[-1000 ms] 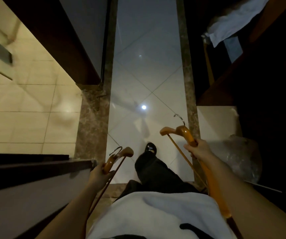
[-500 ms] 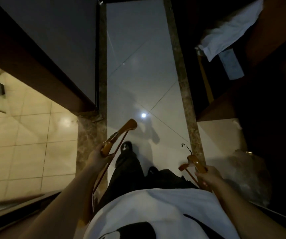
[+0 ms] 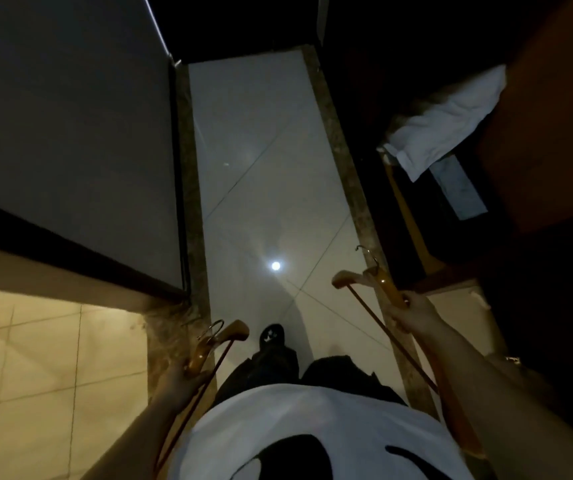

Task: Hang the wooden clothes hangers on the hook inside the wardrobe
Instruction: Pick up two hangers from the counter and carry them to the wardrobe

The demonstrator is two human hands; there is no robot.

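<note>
My left hand (image 3: 178,382) grips a wooden clothes hanger (image 3: 225,336) low at the left of my body; its metal hook curls up above my fingers. A second wooden hanger (image 3: 361,277) is held in my right hand (image 3: 413,315) at the right, hook pointing up and away. Both hangers hang over a pale tiled floor (image 3: 271,188). The dark open wardrobe (image 3: 427,133) lies at the right. Its hook is not visible.
A white cloth (image 3: 447,123) lies inside the wardrobe over a wooden hanger. A dark door panel (image 3: 70,133) stands at the left, with yellow-lit tiles (image 3: 53,368) beyond it. My foot (image 3: 273,336) is on the narrow corridor floor, which has brown marble borders.
I have stepped forward along the corridor. My right hand has risen with its hanger, and my left hand has dropped lower with its hanger. The wardrobe's white cloth now sits nearer.
</note>
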